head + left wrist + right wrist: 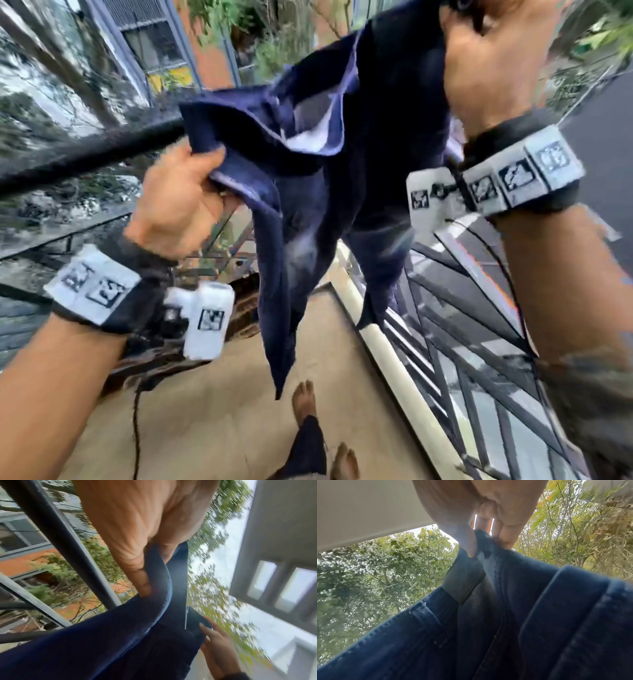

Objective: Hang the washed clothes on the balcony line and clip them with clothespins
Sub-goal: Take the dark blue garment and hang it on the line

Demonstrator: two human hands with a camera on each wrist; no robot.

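A dark blue denim garment (342,144) hangs between both raised hands, its lower end dangling over the balcony floor. My left hand (181,202) grips one edge of it at the lower left, thumb pinched on the cloth (145,588). My right hand (486,61) holds the other edge higher up at the top right, fingers curled on the fabric (481,543). The stitched waistband (402,622) shows in the right wrist view. A dark bar or line (85,154) crosses just behind the left hand. No clothespins are in view.
A metal balcony railing (462,308) with diagonal bars runs along the right. Bare feet (305,401) stand on the tan floor (212,411). A thin cord (137,428) hangs near the left forearm. Trees and neighbouring buildings lie beyond the railing.
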